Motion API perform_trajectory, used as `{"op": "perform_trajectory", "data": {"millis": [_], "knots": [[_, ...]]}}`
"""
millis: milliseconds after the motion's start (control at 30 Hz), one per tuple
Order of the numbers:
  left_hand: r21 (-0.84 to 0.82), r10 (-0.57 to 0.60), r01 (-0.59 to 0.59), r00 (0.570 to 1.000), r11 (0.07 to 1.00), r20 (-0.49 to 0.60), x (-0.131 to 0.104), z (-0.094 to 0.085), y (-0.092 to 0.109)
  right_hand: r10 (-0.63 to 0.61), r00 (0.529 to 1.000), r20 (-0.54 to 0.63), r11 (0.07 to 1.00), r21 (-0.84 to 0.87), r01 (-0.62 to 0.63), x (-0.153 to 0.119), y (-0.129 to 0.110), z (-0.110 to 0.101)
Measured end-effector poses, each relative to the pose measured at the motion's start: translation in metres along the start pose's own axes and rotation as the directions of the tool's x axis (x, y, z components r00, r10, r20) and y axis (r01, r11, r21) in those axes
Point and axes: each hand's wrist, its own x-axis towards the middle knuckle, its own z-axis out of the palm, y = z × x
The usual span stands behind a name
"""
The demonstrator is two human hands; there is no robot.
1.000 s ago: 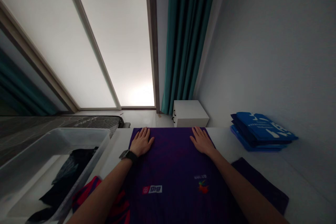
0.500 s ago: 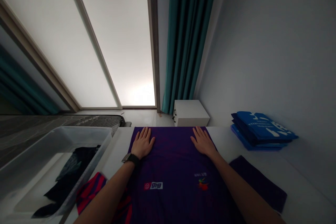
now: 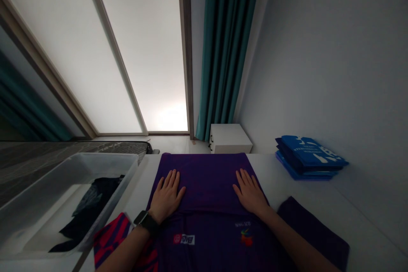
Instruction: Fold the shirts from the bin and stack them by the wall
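Fingers lie straight, slightly parted, gripping nothing. Across the white surface, near centre, lies the purple jersey; left hand and right hand rest on it — even outward strokes should best ease the crease beyond its BIG patch.

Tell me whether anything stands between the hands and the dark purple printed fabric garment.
Nothing visible does: the left hand and right hand both lie flat on the garment. The translucent rectangular plastic bin sits off to the left, the white-printed blue folded stack off to the right.
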Motion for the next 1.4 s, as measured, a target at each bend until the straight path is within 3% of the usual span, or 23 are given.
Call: {"op": "perform_trajectory", "data": {"millis": [133,300,467,600,1100,1400], "knots": [[-0.042,0.016,-0.018,0.999,0.999,-0.038,-0.012,-0.006,-0.001,-0.011,0.999,-0.034,1.000,0.017,0.011,-0.015,0.000,-0.001],[-0.077,-0.001,-0.005,0.997,0.997,-0.083,0.006,-0.010,-0.011,-0.051,0.993,-0.103,0.998,0.033,0.054,0.005,0.010,-0.008],[-0.055,-0.049,0.046,0.998,0.997,-0.038,0.032,0.007,-0.030,-0.065,0.995,-0.078,0.997,0.028,0.067,0.038,0.023,0.002],[-0.042,-0.059,0.058,0.998,0.997,-0.026,0.036,0.017,-0.036,-0.038,0.999,-0.020,0.999,0.001,0.038,0.046,0.026,0.010],[-0.015,-0.007,0.007,0.999,1.000,-0.043,0.006,0.012,-0.034,-0.059,0.997,-0.045,0.998,-0.007,0.059,0.010,0.022,0.011],[-0.025,-0.046,0.046,0.999,0.999,0.014,0.048,0.015,-0.042,-0.045,0.999,-0.029,0.999,0.003,0.045,0.050,0.025,0.014]]}}
